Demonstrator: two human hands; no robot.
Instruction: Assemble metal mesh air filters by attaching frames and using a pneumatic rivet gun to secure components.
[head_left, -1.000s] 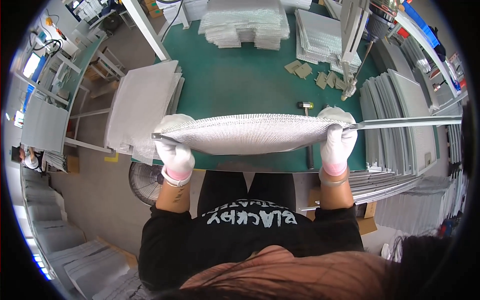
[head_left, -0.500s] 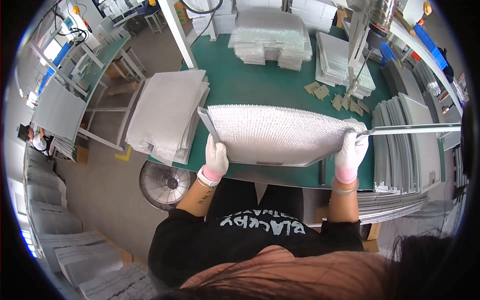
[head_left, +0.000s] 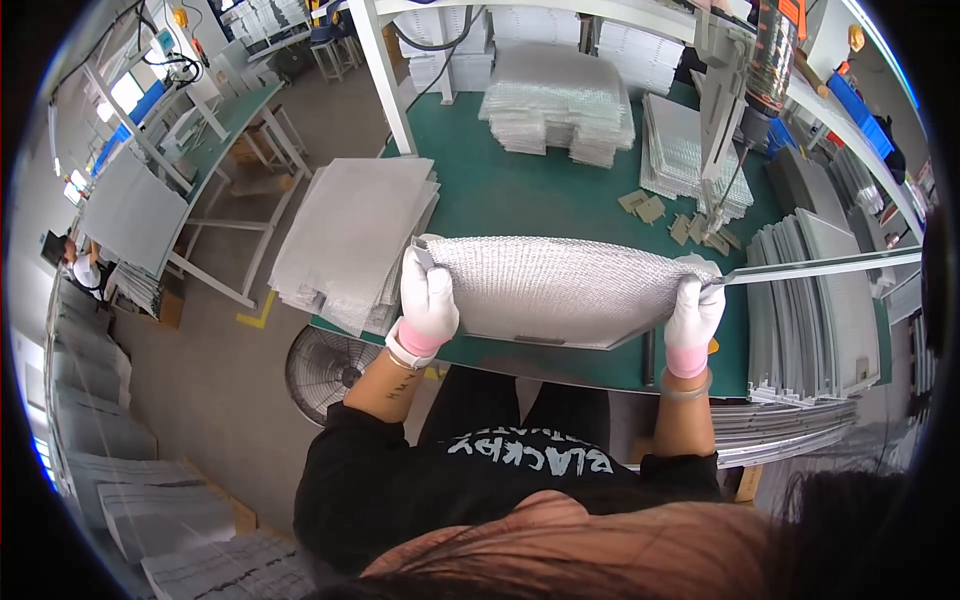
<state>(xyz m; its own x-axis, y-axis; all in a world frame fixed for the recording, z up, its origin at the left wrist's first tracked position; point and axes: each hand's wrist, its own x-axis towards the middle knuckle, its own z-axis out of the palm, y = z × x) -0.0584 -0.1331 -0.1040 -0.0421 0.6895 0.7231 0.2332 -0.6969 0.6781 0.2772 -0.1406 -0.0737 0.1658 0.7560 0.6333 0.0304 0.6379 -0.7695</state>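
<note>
The mesh panel (head_left: 560, 285) looks like thin silvery metal, its surface finely rough and catching a bright sheen, while the frame strip (head_left: 820, 263) is smooth metal with a soft gloss. The left hand (head_left: 430, 300) and right hand (head_left: 694, 315) wear matt white gloves (head_left: 437, 315) of knitted-looking cloth, with pink cuffs (head_left: 418, 340). The worktable top (head_left: 530, 200) is smooth, matt green (a faint duller patch shows on it). The T-shirt (head_left: 380, 490) is matt black cloth; the fan grille (head_left: 312, 375), metal wire.
</note>
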